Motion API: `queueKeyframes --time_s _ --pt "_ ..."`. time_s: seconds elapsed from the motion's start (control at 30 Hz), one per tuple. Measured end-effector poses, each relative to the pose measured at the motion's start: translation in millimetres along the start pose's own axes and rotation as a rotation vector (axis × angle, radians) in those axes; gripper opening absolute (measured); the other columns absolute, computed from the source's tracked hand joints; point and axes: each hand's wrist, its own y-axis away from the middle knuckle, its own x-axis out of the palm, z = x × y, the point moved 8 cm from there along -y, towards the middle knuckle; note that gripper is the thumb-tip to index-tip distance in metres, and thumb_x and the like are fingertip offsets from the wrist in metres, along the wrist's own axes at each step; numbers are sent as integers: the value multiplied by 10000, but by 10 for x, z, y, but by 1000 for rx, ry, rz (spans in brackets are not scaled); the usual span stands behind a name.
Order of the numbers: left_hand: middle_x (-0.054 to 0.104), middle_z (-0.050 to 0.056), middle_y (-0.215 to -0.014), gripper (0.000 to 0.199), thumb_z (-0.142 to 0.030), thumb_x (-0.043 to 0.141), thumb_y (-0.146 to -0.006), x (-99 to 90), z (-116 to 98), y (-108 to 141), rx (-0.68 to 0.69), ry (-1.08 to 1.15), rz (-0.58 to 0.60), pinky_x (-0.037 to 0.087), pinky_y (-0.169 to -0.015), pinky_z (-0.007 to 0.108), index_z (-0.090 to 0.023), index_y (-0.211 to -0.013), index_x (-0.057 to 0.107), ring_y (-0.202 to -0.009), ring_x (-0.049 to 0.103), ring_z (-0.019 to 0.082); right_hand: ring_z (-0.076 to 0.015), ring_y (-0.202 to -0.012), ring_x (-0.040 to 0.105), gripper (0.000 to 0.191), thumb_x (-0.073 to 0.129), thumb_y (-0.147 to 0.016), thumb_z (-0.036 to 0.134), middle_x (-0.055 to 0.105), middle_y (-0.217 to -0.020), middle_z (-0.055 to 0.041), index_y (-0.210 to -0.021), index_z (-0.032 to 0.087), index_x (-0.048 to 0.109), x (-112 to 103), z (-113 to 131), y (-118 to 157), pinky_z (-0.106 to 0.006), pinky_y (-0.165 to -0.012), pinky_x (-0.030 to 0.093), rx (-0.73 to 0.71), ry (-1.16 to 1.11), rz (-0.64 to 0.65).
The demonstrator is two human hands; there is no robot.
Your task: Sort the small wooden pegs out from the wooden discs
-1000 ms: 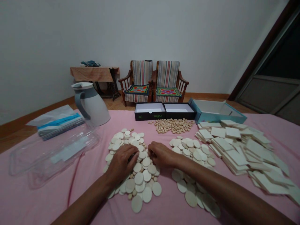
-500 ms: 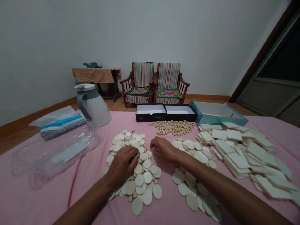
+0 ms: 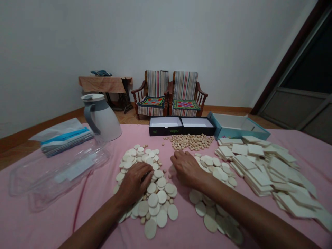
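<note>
My left hand [image 3: 137, 179] lies over the left heap of pale round wooden discs [image 3: 153, 200], its fingers curled together and the thumb beside them. Whatever its fingertips hold is hidden. Small wooden beads [image 3: 143, 220] are mixed among these discs. My right hand [image 3: 187, 168] is at the left edge of a second disc heap [image 3: 210, 218], fingers bent down and closed. What is under its fingers, if anything, does not show. Behind it spreads a heap of small round wooden beads [image 3: 193, 141].
Square wooden tiles [image 3: 259, 173] are piled at the right. Behind stand a black two-part box [image 3: 166, 130] and a light blue box [image 3: 241, 133]. Clear plastic trays [image 3: 59, 180], a packet [image 3: 67, 139] and a white-grey jug [image 3: 105, 121] occupy the left of the pink cloth [image 3: 103, 221].
My right hand has shifted rightward, away from the left disc heap, and its fingers are more curled under. My left hand stays on its heap. The view has moved slightly.
</note>
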Motion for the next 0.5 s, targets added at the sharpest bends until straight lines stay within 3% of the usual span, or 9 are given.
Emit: queueKeyframes --time_s 0.13,0.27,0.37,0.5 --pt "656 77 -904 163 -243 499 -935 3 7 -4 8 -7 0 480 -796 355 -156 -929 636 -872 588 202 -235 -881 521 239 544 -695 76 593 -953 -111 -917 151 589 -243 -466 375 -336 -733 371 166 -40 -39" --pt "662 83 -940 155 -236 509 -928 -15 0 -11 16 -4 -8 477 -819 360 -158 -960 639 -909 590 209 -240 -898 533 243 557 -720 119 588 -945 -93 -957 162 591 -304 -797 743 -346 -758 397 244 -130 -115" --pt "664 91 -1003 170 -244 534 -917 -23 -61 -26 43 2 3 471 -851 368 -167 -1016 648 -958 588 216 -238 -905 545 259 533 -763 134 587 -947 -93 -1012 165 596 -293 -834 903 -355 -775 421 244 -202 -250" --pt "664 87 -1061 219 -233 564 -901 61 -189 -42 102 -17 107 450 -865 384 -198 -1101 647 -984 577 223 -225 -896 553 220 481 -815 124 594 -941 -93 -995 164 601 -224 -696 966 -358 -782 446 213 -364 -352"
